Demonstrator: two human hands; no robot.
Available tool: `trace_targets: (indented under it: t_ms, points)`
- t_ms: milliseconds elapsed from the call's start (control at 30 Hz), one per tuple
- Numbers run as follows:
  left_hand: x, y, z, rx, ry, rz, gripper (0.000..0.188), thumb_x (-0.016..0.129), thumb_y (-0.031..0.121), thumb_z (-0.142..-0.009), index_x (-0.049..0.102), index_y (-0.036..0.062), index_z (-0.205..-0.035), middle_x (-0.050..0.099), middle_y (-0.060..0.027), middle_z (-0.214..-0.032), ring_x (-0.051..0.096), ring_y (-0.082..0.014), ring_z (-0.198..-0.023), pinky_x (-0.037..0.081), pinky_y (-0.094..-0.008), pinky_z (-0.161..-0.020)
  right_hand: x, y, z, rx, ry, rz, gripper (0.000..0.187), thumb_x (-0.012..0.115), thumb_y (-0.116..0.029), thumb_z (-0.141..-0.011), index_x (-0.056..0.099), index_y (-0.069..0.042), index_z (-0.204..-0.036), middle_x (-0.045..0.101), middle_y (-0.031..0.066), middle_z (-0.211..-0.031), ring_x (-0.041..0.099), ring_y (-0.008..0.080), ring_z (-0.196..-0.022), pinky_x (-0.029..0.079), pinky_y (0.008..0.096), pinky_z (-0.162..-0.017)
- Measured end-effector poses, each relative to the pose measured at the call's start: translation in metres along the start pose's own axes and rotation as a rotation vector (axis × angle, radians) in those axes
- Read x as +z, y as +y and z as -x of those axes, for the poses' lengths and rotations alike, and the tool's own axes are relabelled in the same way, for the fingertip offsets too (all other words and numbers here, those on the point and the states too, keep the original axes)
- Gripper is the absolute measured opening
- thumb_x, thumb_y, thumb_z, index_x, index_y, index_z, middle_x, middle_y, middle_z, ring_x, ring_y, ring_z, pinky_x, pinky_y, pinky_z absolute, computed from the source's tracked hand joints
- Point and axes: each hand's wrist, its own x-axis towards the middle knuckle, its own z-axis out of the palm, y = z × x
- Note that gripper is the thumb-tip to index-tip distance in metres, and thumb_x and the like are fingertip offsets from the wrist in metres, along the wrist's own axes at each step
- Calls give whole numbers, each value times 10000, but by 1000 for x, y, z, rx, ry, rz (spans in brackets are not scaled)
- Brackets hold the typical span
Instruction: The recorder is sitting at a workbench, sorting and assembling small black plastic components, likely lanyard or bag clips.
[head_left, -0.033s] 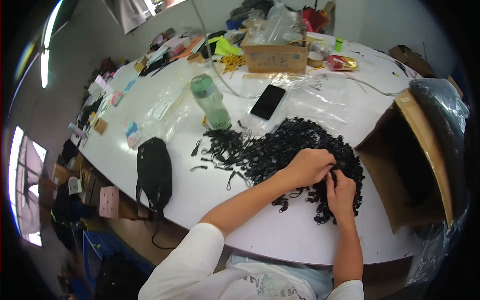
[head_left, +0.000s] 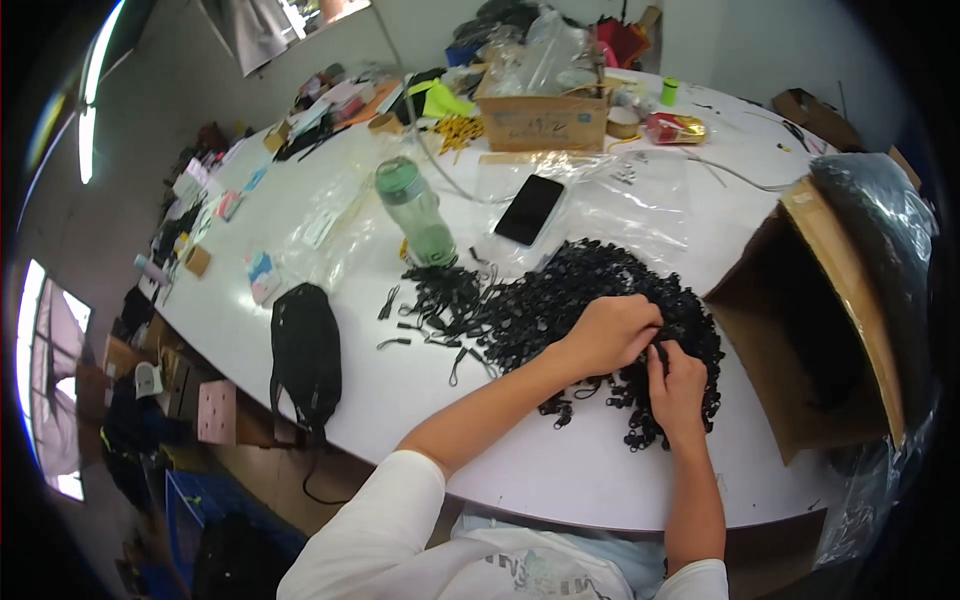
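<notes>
From the head view, both hands meet over a large heap of small black plastic looped parts (head_left: 590, 300) on the white round counter (head_left: 400, 400). The left hand (head_left: 607, 335) is curled, knuckles up, fingers closed on pieces at the heap's right side; exactly which piece is hidden beneath it. The right hand (head_left: 678, 385) pinches one black piece (too small to make out) just beside the left. A green-capped translucent bottle (head_left: 415, 212) and a black phone (head_left: 529, 209) stand beyond the heap. An open cardboard box (head_left: 800, 330) sits right, its inside dark.
</notes>
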Motion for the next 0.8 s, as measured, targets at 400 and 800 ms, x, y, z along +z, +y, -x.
trace_targets:
  t_ms: [400,800]
  points:
    - [11,26,-4,-202,-179,615,167,772,43,-720,655,17,-836,556,-48,-859,558,-111,-764,465,-228,-665,-7,12,7,-51,170,-194,130,658,-109,-694,564,-21,-709,572,155,-619,583,351,-559,445,385,-495]
    - [-5,5,-16,287,-41,13,114,681,-63,-745,622,11,-809,520,-72,-707,522,-212,-628,425,-302,-542,-1,7,-2,107,8,-653,156,605,-89,-847,601,19,-735,483,47,-519,427,73,-469,345,268,-440]
